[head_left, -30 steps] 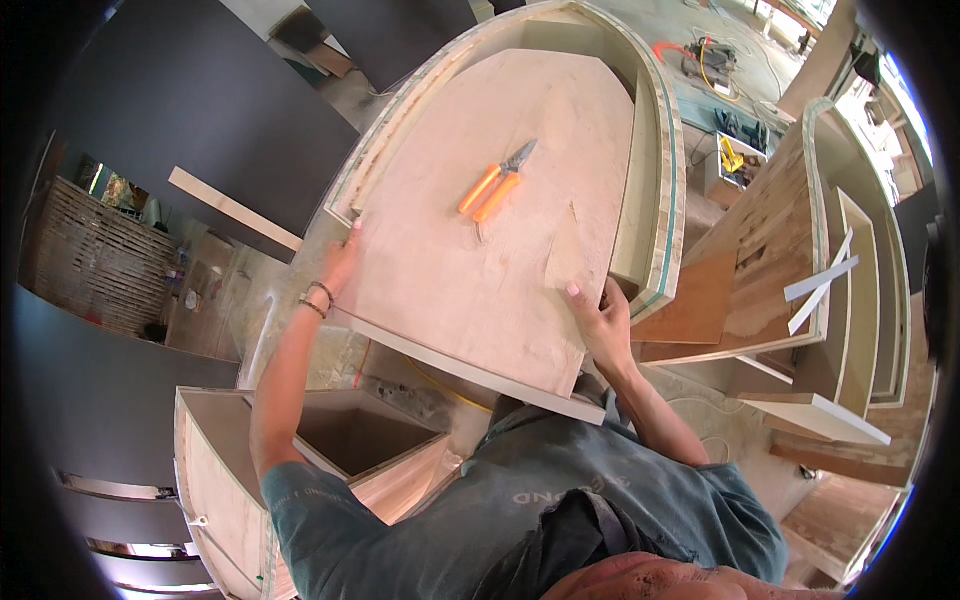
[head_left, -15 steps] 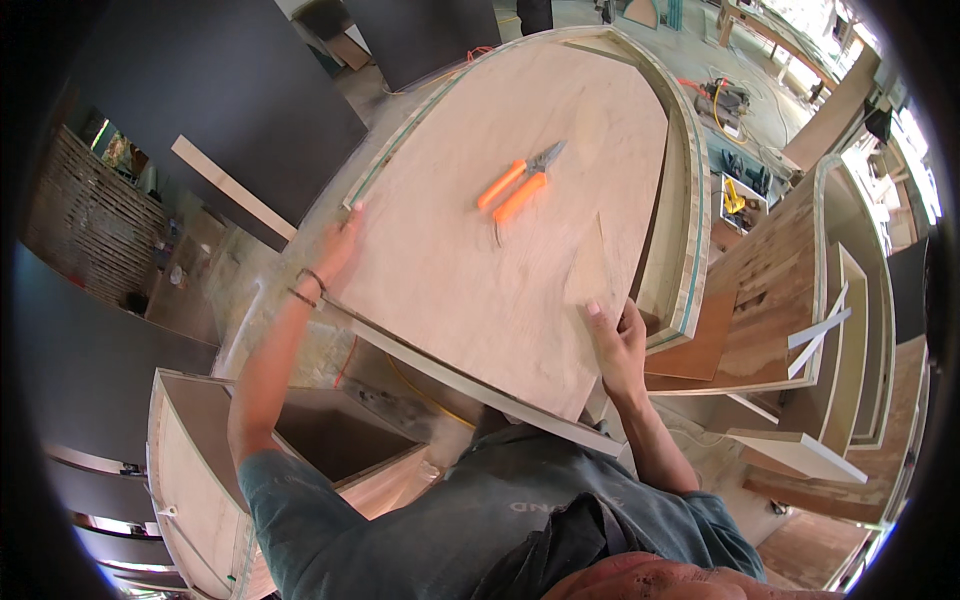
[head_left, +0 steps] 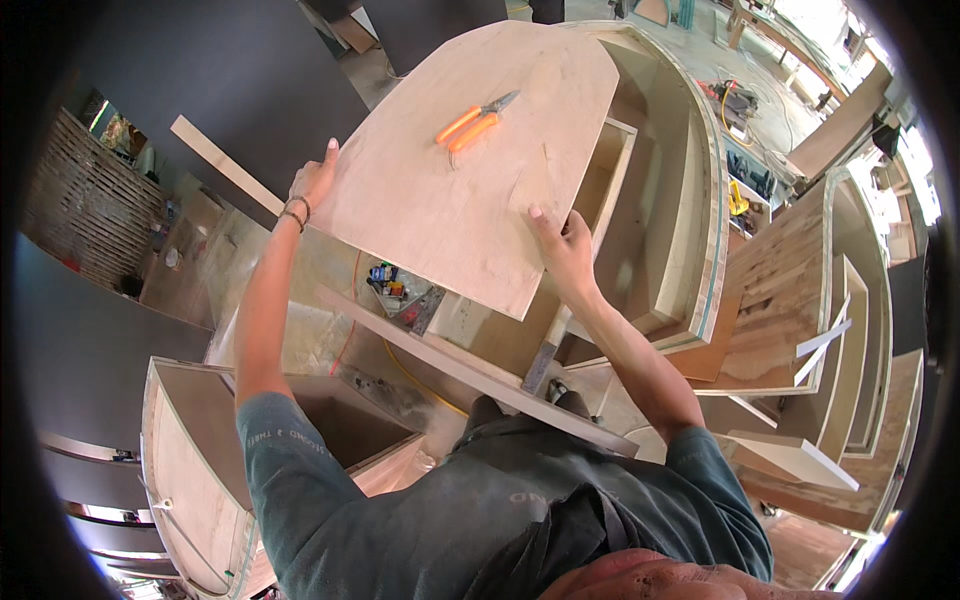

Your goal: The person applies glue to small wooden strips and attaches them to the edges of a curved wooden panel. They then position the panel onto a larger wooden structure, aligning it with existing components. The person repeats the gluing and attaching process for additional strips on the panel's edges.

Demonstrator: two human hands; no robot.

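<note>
Pale plywood makes up the broad panel with an angled far end, out in front of the person, over part of the curved light-wood frame. The left hand is clamped on the panel's left edge; the right hand grips the right edge, thumb on top. From here I can't tell whether the panel touches the frame. The orange-handled metal snips lie loose on it, so a tilt could slide them off; an uneven lift could knock the panel against the frame.
</note>
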